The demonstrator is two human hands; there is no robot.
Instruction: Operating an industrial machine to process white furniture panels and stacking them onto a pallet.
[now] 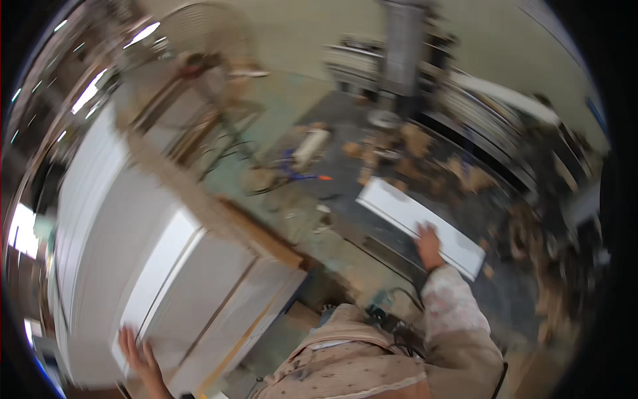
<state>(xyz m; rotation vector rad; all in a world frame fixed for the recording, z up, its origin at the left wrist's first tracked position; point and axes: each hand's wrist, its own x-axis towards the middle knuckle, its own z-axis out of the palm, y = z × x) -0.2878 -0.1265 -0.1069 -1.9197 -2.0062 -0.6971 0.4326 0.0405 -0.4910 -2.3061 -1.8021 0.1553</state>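
Observation:
My right hand (429,247) reaches over the near long edge of a white panel (458,249), with its fingers stretched out on the upper face. This narrow, flat panel lies slantwise over a dark worktable (512,292). At the lower left, my left hand (138,359) is open with its fingers apart. It is at the near end of a bright white strip (156,272) on top of a large stack of pale boards (206,286). Motion blurs the picture, so I cannot tell whether the left fingertips touch the strip.
Brown scraps (415,139) litter the worktable beside a grey upright machine column (403,53). Long boards (485,113) lie along its far side. A blue tool with an orange tip (299,174) is near the table's left edge. Beyond the stack stands a large fan (206,40).

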